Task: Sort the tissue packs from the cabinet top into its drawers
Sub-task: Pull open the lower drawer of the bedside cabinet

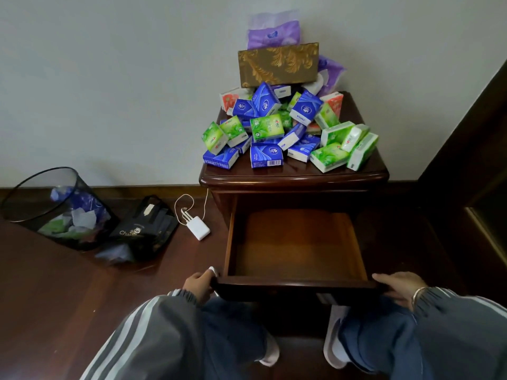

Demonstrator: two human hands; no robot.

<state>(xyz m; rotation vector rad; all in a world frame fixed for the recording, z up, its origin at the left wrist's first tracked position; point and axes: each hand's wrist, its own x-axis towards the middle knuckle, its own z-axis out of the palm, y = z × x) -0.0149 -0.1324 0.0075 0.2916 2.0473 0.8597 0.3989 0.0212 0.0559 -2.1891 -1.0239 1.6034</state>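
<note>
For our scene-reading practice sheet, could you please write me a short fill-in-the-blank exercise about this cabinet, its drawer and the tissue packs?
1. The drawer stands ___, with no packs inside.
2. The left hand and the right hand hold the drawer at its two ___ corners.
3. The tissue packs are heaped on the ___ of the cabinet.
4. The black mesh wastebasket stands on the ___.
Missing words: open; front; top; floor.
</note>
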